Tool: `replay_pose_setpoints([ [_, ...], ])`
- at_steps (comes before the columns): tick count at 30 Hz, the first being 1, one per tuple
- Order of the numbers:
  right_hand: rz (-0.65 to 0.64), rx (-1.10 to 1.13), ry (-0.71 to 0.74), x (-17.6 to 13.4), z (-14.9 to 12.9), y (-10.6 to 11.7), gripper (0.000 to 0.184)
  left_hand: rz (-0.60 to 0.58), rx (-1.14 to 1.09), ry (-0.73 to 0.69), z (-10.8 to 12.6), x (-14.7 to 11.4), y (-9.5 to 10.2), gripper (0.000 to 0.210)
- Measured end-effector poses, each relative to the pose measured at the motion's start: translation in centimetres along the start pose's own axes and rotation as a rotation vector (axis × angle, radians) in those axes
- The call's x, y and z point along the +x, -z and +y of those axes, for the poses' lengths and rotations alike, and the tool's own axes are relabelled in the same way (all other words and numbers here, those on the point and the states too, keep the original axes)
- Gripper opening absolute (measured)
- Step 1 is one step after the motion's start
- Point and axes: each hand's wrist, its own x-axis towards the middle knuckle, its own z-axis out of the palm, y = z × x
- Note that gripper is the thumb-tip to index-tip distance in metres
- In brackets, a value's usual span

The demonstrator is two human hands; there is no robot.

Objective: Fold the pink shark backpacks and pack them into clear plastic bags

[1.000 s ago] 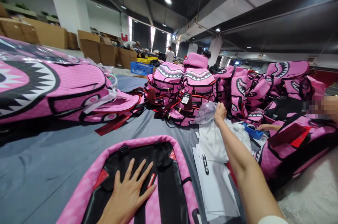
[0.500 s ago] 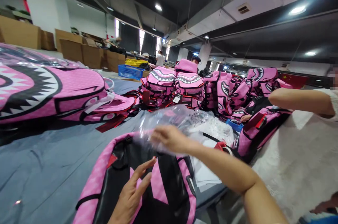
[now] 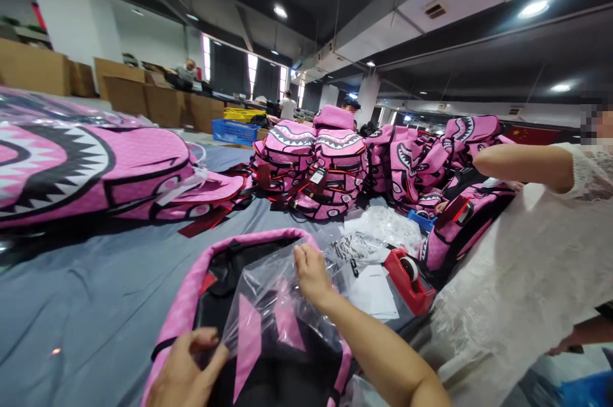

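Observation:
A pink and black backpack (image 3: 186, 292) lies in front of me with its black side up. Across it stretches a clear plastic bag (image 3: 263, 279) with dark printing towards its far end. My right hand (image 3: 313, 276) is closed on the bag's upper part, above the backpack. At the bag's lower left corner is my left hand (image 3: 189, 365), thumb and forefinger apart, the thumb tip by the plastic. Whether that thumb touches the film is hard to see.
A red tape dispenser (image 3: 412, 289) and white paper sheets (image 3: 376, 292) lie to the right. Shark-mouth backpacks (image 3: 340, 151) are piled behind; another large one (image 3: 138, 164) lies left. A co-worker's arm (image 3: 527, 164) reaches in from the right near a backpack (image 3: 445, 234).
The plastic bag has come down and spread over the backpack, drawn by my right hand. My left hand has moved left and down to the bag's corner.

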Motion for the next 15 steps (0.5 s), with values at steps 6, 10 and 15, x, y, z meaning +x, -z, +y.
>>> replay_pose_setpoints([
  [6, -0.308, -0.125, 0.326, -3.5, -1.5, -0.2, 0.027, 0.169, 0.282, -0.541, 4.1, 2.4, -0.3, 0.053],
  [10, -0.130, -0.622, 0.365, -4.5, 0.7, 2.5, 0.009, 0.297, 0.220, -0.412, 3.2, 4.3, 1.6, 0.045],
  [15, 0.116, -0.433, 0.258, -5.5, 6.4, 5.4, 0.022, 0.454, 0.275, -0.610, -0.6, 1.8, 2.6, 0.051],
])
